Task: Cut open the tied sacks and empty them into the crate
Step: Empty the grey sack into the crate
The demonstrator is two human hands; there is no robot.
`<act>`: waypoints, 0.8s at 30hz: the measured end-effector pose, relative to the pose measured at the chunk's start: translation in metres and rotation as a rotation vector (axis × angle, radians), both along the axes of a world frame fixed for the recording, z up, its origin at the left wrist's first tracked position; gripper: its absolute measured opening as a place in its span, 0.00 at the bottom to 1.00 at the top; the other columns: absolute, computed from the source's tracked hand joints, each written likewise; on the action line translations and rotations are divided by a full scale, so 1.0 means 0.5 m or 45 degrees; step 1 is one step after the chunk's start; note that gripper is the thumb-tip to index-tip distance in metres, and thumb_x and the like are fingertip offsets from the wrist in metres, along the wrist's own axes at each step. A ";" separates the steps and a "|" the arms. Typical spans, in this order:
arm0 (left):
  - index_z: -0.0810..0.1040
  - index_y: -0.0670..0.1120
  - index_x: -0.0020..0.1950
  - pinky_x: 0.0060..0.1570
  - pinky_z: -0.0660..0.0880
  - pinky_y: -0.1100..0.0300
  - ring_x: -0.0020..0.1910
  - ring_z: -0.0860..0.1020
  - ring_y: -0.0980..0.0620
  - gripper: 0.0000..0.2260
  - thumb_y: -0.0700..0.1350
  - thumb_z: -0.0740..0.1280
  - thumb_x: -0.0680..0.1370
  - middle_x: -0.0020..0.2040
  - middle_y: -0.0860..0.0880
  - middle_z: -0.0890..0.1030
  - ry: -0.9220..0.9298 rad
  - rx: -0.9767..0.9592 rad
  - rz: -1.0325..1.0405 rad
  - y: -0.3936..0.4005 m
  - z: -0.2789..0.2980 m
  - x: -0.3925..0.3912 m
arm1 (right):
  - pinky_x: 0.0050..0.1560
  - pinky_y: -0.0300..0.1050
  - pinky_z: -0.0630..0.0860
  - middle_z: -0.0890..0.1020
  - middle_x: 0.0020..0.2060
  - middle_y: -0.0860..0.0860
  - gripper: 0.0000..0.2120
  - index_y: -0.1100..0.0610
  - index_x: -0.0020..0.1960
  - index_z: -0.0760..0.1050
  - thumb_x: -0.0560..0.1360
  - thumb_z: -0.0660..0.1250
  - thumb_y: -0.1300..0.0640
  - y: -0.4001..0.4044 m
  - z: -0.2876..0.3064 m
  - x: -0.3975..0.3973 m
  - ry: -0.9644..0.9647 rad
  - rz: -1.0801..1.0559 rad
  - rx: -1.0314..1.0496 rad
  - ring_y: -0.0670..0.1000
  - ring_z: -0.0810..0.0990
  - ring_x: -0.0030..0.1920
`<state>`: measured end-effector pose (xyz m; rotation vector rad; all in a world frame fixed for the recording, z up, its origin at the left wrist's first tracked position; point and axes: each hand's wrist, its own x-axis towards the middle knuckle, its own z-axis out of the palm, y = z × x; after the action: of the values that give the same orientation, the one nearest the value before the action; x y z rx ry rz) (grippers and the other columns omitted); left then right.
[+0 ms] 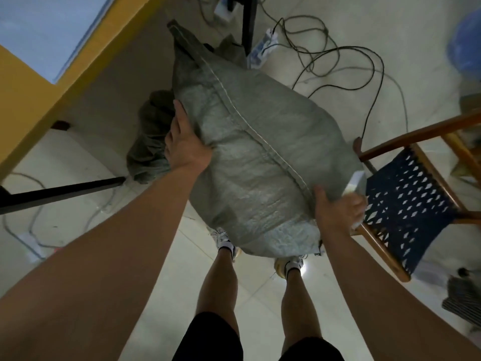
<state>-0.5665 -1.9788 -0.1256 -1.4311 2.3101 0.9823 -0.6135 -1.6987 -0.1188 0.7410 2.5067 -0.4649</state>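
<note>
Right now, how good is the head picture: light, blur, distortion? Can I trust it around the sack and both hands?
Head view: dim, flat indoor light, no harsh glare on the sack. The left hand and right hand read fairly clearly, though the right fingers are smeared by motion. Wide-angle bending curves the edges; the blue bin at the top right is blurred, and the white box is washed out.

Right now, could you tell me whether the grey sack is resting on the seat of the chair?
No: the grey sack is held up between both hands, left hand and right hand, beside the chair.
</note>
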 end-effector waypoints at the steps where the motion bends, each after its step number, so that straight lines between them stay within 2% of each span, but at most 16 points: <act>1: 0.37 0.56 0.80 0.72 0.56 0.38 0.74 0.59 0.35 0.47 0.48 0.69 0.74 0.79 0.44 0.54 -0.038 -0.031 -0.033 0.001 -0.005 -0.003 | 0.73 0.67 0.57 0.51 0.78 0.58 0.51 0.63 0.78 0.46 0.72 0.71 0.39 0.017 -0.006 0.000 -0.027 -0.092 -0.003 0.61 0.51 0.77; 4: 0.38 0.58 0.80 0.68 0.59 0.37 0.70 0.62 0.35 0.46 0.47 0.69 0.74 0.75 0.40 0.57 -0.106 -0.160 -0.095 0.011 -0.015 -0.012 | 0.74 0.65 0.55 0.49 0.78 0.58 0.56 0.63 0.78 0.44 0.69 0.69 0.33 0.054 -0.023 -0.004 -0.013 -0.329 -0.047 0.61 0.48 0.78; 7: 0.47 0.57 0.79 0.67 0.61 0.38 0.69 0.62 0.35 0.41 0.44 0.67 0.73 0.73 0.40 0.58 -0.123 -0.219 -0.079 0.012 -0.023 -0.017 | 0.71 0.64 0.63 0.56 0.76 0.60 0.56 0.61 0.78 0.48 0.66 0.69 0.29 0.088 -0.042 0.002 -0.024 -0.519 -0.157 0.64 0.59 0.74; 9: 0.57 0.52 0.77 0.66 0.63 0.39 0.69 0.63 0.36 0.35 0.43 0.66 0.73 0.72 0.40 0.61 -0.096 -0.253 -0.054 0.011 -0.025 -0.022 | 0.68 0.64 0.68 0.60 0.74 0.60 0.55 0.58 0.76 0.50 0.64 0.70 0.28 0.101 -0.043 0.008 -0.057 -0.553 -0.281 0.64 0.65 0.71; 13: 0.72 0.37 0.65 0.64 0.65 0.48 0.67 0.68 0.37 0.24 0.52 0.65 0.76 0.68 0.37 0.70 0.066 -0.372 0.026 0.000 -0.030 -0.044 | 0.67 0.60 0.70 0.66 0.69 0.62 0.42 0.63 0.72 0.56 0.72 0.72 0.40 0.112 -0.043 0.000 -0.023 -0.306 -0.257 0.64 0.68 0.68; 17: 0.76 0.35 0.48 0.53 0.69 0.49 0.52 0.77 0.36 0.15 0.48 0.63 0.76 0.53 0.33 0.78 0.218 -0.413 0.060 -0.015 -0.034 -0.071 | 0.61 0.56 0.70 0.71 0.64 0.64 0.24 0.66 0.67 0.63 0.80 0.65 0.52 0.090 -0.038 -0.014 0.115 0.019 -0.094 0.63 0.72 0.64; 19: 0.76 0.36 0.48 0.50 0.67 0.51 0.50 0.77 0.37 0.10 0.43 0.62 0.77 0.50 0.33 0.79 0.245 -0.411 0.133 -0.007 -0.019 -0.085 | 0.57 0.53 0.73 0.74 0.61 0.62 0.16 0.65 0.65 0.66 0.80 0.62 0.59 0.066 -0.029 -0.024 0.197 0.091 -0.104 0.61 0.75 0.60; 21: 0.72 0.41 0.49 0.48 0.66 0.59 0.53 0.77 0.40 0.03 0.40 0.60 0.78 0.51 0.36 0.79 0.262 -0.381 0.225 0.005 0.003 -0.098 | 0.54 0.48 0.74 0.76 0.59 0.61 0.13 0.64 0.63 0.67 0.79 0.61 0.64 0.036 -0.013 -0.032 0.254 0.158 -0.136 0.58 0.77 0.58; 22: 0.69 0.43 0.50 0.47 0.65 0.65 0.56 0.76 0.42 0.02 0.39 0.59 0.79 0.53 0.38 0.79 0.270 -0.376 0.293 0.006 0.009 -0.103 | 0.52 0.45 0.73 0.77 0.58 0.60 0.13 0.63 0.63 0.68 0.79 0.61 0.66 0.020 -0.005 -0.033 0.269 0.186 -0.159 0.57 0.77 0.57; 24: 0.68 0.46 0.58 0.49 0.61 0.75 0.64 0.73 0.47 0.07 0.39 0.56 0.82 0.62 0.43 0.77 0.290 -0.349 0.459 -0.001 0.023 -0.111 | 0.47 0.42 0.70 0.77 0.55 0.59 0.12 0.62 0.61 0.68 0.78 0.60 0.67 -0.008 0.011 -0.031 0.274 0.187 -0.239 0.55 0.77 0.52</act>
<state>-0.6221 -1.9792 -0.1142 -1.9948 2.4755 0.9927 -0.6292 -1.7027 -0.1132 0.4518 2.6435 -0.7493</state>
